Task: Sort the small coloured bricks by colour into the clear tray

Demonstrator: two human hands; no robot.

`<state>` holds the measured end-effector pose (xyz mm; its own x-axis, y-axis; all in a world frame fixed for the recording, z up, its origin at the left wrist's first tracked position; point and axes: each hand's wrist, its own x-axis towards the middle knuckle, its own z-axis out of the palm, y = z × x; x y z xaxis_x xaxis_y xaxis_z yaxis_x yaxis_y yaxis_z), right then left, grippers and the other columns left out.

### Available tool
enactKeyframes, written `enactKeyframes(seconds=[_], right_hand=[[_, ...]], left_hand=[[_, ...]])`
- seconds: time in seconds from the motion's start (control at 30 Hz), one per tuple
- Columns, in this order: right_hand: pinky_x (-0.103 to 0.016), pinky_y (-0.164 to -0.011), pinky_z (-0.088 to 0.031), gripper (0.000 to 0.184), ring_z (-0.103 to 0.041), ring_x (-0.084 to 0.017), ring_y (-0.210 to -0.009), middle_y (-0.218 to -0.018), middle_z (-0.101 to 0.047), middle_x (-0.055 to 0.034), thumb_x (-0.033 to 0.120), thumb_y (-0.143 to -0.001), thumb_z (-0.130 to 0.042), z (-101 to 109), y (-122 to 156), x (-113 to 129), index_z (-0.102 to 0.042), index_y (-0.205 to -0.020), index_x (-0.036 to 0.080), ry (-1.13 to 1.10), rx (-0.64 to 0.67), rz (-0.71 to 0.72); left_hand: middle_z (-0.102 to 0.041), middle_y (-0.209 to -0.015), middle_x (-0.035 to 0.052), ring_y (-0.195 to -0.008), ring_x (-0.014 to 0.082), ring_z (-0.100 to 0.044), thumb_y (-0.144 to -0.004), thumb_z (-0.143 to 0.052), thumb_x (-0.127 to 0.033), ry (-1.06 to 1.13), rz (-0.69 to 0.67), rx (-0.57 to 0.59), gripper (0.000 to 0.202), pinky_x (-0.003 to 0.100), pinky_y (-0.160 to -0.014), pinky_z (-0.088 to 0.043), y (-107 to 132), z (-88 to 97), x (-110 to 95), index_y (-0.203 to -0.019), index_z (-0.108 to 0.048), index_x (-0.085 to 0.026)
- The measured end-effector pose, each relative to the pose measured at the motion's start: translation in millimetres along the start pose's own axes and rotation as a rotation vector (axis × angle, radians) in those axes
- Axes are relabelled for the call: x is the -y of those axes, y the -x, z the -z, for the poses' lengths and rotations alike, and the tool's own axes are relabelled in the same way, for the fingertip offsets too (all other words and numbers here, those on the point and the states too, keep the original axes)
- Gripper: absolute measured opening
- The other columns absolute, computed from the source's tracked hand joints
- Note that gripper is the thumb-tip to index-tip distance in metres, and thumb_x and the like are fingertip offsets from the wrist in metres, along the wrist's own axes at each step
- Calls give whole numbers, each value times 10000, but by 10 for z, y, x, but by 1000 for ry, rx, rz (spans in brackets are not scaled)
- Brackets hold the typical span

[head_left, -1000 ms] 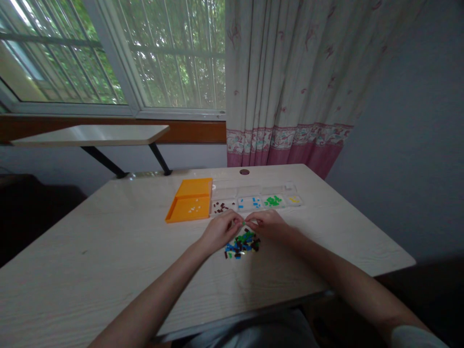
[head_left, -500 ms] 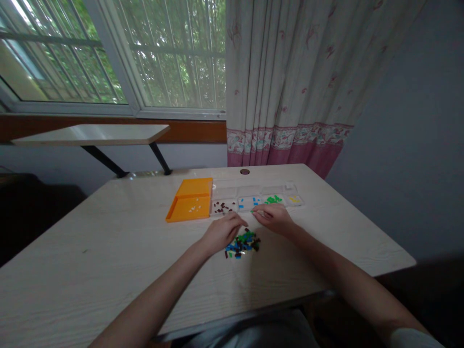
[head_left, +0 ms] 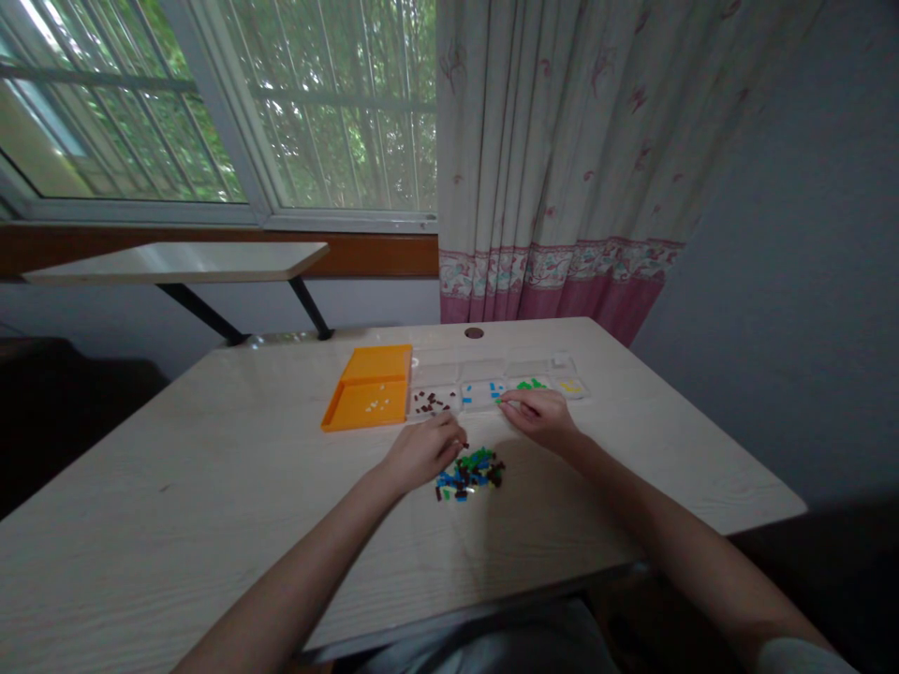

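Observation:
A small pile of mixed bricks (head_left: 469,473), blue, green and dark brown, lies on the pale wooden table (head_left: 211,487). My left hand (head_left: 423,451) rests at the pile's left edge with its fingers curled in a pinch; what it holds is too small to see. My right hand (head_left: 539,415) is pinched at the near edge of a clear sorting tray (head_left: 492,382), over the compartment with green bricks (head_left: 532,384). The tray also holds brown bricks (head_left: 425,402), blue bricks (head_left: 481,392) and yellow bricks (head_left: 571,386) in separate compartments.
An orange lid or tray (head_left: 369,386) with a few white bits lies left of the clear tray. A cable hole (head_left: 474,332) sits at the table's far edge. Behind are a window, a curtain (head_left: 562,159) and a narrow shelf (head_left: 175,260).
My right hand has left the pile and moved away from me, up to the green compartment of the clear tray. My left hand has stayed by the pile.

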<state>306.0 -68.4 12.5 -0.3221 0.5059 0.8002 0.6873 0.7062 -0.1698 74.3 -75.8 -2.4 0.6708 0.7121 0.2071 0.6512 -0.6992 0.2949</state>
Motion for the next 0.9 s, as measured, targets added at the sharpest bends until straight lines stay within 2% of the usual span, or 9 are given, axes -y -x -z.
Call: enactKeyframes(seconds=[0.13, 0.23, 0.37, 0.5, 0.57, 0.67, 0.77, 0.9], right_hand=[[-188, -550, -398, 243, -526, -88, -478, -558, -626, -6, 333, -817, -489, 85, -11, -157, -682, -817, 185, 41, 120, -73], [-211, -584, -399, 244, -568, -114, -566, -714, -677, -18, 337, -825, -469, 152, -20, -330, -672, -887, 216, 120, 269, -234], [-237, -568, -374, 252, -581, -161, -625, -705, -672, -20, 373, -810, -468, 140, 5, -514, -670, -903, 254, 297, 432, -455], [-242, -576, -361, 269, -581, -172, -660, -743, -673, -29, 384, -809, -455, 94, 36, -551, -666, -931, 269, 371, 516, -545], [-233, -563, -351, 271, -580, -163, -647, -741, -672, -30, 373, -815, -450, 91, 32, -503, -665, -932, 258, 350, 503, -530], [-219, -531, -337, 267, -570, -141, -589, -675, -660, -16, 356, -825, -442, 71, 5, -349, -662, -925, 242, 257, 484, -434], [-210, -522, -338, 245, -564, -127, -556, -621, -647, -1, 337, -822, -456, -13, -3, -135, -665, -903, 236, 163, 542, -320], [-206, -559, -362, 219, -584, -121, -590, -674, -671, 0, 322, -822, -470, -172, 64, 97, -665, -886, 245, 67, 628, -168]], left_hand=[[-554, -921, 31, -840, 151, -549, -826, -448, -242, 8, 18, -12, 170, 235, -718, -430, 2, 6, 7, -937, -572, -210], [-556, -915, 35, -839, 151, -551, -823, -457, -254, 12, 32, -8, 188, 236, -723, -434, 9, 9, 16, -958, -580, -210], [-565, -893, 28, -868, 152, -550, -827, -451, -244, 33, 25, 3, 187, 237, -747, -432, 12, 9, 24, -916, -615, -227], [-578, -884, 29, -862, 147, -552, -823, -458, -234, 67, 23, -7, 193, 233, -754, -429, 8, 9, 26, -906, -632, -224], [-582, -879, 30, -859, 147, -552, -820, -463, -231, 76, 21, -16, 191, 230, -747, -429, 7, 8, 27, -900, -636, -221], [-586, -867, 30, -851, 149, -552, -816, -471, -237, 78, 19, -27, 185, 228, -723, -431, 4, 1, 26, -890, -639, -223], [-588, -839, 26, -809, 146, -558, -813, -478, -246, 75, 25, -30, 178, 229, -704, -431, -5, -11, 13, -884, -639, -224], [-588, -843, 26, -791, 144, -562, -816, -465, -243, 53, 35, -31, 175, 229, -695, -432, -22, -14, -21, -885, -623, -216]])
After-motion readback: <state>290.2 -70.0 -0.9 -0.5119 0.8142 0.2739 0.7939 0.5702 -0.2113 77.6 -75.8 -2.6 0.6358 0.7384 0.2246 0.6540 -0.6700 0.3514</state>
